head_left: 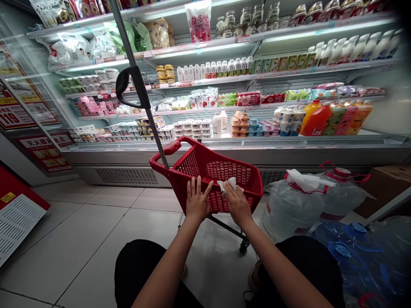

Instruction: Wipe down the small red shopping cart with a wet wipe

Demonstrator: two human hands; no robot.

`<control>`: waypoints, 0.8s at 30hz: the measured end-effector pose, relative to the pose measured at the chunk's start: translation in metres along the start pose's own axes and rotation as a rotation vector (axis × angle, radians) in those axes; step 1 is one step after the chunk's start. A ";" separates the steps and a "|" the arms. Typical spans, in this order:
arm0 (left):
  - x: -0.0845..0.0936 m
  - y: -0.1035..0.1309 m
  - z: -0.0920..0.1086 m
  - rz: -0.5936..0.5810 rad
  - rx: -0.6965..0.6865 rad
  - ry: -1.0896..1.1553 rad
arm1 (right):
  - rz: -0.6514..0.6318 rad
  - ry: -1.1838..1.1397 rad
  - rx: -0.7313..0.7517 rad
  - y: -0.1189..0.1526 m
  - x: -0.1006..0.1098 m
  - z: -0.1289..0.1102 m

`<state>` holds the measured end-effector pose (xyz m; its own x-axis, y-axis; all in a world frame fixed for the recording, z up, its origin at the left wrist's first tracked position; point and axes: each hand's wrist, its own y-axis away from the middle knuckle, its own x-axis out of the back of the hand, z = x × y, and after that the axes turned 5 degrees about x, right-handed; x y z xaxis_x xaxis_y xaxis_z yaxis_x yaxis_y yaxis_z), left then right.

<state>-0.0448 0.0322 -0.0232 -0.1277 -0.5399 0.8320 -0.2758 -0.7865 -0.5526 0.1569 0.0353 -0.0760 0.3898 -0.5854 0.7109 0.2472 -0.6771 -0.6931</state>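
A red plastic shopping cart (175, 182) with slotted sides stands in front of my knees. My left hand (197, 201) lies against its near side, fingers spread, with nothing in it. To its right, my right hand (236, 200) presses a crumpled white tissue (231, 184) to the cart's near wall close to the upper rim. Part of the tissue sticks out past the fingertips; the rest is hidden under the hand. The basket's inside shows only in part.
A grey pole with a black handle (138, 87) rises at the cart's left end. Behind is a refrigerated display (289, 155) stocked with dairy and drinks. Large clear water jugs (292, 205) and blue-capped bottles (343, 252) crowd the right. A red-and-white unit (21, 214) stands left.
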 end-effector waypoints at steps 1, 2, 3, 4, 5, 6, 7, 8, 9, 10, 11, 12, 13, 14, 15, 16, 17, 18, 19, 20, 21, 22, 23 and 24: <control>-0.001 0.001 -0.001 0.009 -0.005 -0.001 | -0.007 -0.004 0.015 0.001 0.002 0.000; -0.001 0.002 -0.003 0.017 -0.010 -0.001 | -0.013 -0.007 0.025 0.004 0.005 0.003; -0.002 0.003 -0.004 0.025 -0.016 -0.002 | -0.018 -0.007 0.031 0.009 0.009 0.008; -0.002 0.004 -0.005 0.031 -0.021 -0.002 | -0.021 -0.007 0.034 0.015 0.013 0.014; -0.002 0.004 -0.006 0.036 -0.028 -0.001 | -0.019 -0.007 0.031 0.022 0.018 0.021; -0.002 0.005 -0.006 0.038 -0.034 0.002 | -0.015 -0.006 0.019 0.030 0.023 0.029; -0.002 0.005 -0.006 0.039 -0.040 0.004 | -0.007 -0.007 -0.001 0.038 0.027 0.036; -0.002 0.006 -0.005 0.038 -0.046 0.007 | 0.003 -0.009 -0.028 0.045 0.030 0.041; -0.002 0.006 -0.004 0.037 -0.053 0.009 | 0.014 -0.011 -0.061 0.050 0.032 0.046; -0.001 0.006 -0.002 0.034 -0.060 0.010 | 0.026 -0.012 -0.093 0.053 0.034 0.048; -0.001 0.006 0.000 0.031 -0.066 0.010 | 0.035 -0.013 -0.121 0.053 0.033 0.048; -0.001 0.006 0.002 0.028 -0.072 0.011 | 0.041 -0.014 -0.137 0.052 0.032 0.046; -0.001 0.005 0.005 0.025 -0.076 0.012 | 0.041 -0.013 -0.140 0.047 0.029 0.041; -0.001 0.005 0.007 0.023 -0.078 0.014 | 0.039 -0.013 -0.131 0.041 0.026 0.035; -0.001 0.005 0.010 0.020 -0.078 0.014 | 0.035 -0.015 -0.111 0.034 0.021 0.028; -0.001 0.004 0.012 0.018 -0.080 0.013 | 0.028 -0.019 -0.083 0.025 0.017 0.019; -0.002 0.003 0.014 0.017 -0.082 0.009 | 0.021 -0.026 -0.050 0.017 0.012 0.010; -0.002 0.003 0.015 0.016 -0.083 0.002 | 0.015 -0.035 -0.017 0.009 0.007 0.002; -0.002 0.002 0.016 0.015 -0.084 -0.006 | 0.011 -0.044 0.011 0.002 0.003 -0.006; -0.002 0.002 0.016 0.014 -0.083 -0.015 | 0.008 -0.053 0.033 -0.004 0.000 -0.012; -0.002 0.002 0.014 0.012 -0.082 -0.026 | 0.006 -0.060 0.050 -0.007 -0.001 -0.016; -0.002 0.001 0.012 0.008 -0.081 -0.036 | 0.005 -0.067 0.062 -0.009 -0.001 -0.018; -0.001 0.001 0.009 0.004 -0.083 -0.044 | 0.006 -0.073 0.072 -0.009 0.000 -0.017; -0.001 0.001 0.006 0.002 -0.086 -0.051 | 0.004 -0.077 0.083 -0.007 0.002 -0.013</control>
<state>-0.0394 0.0305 -0.0252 -0.0808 -0.5576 0.8261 -0.3567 -0.7578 -0.5464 0.1443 0.0328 -0.0683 0.4570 -0.5499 0.6991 0.3168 -0.6338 -0.7057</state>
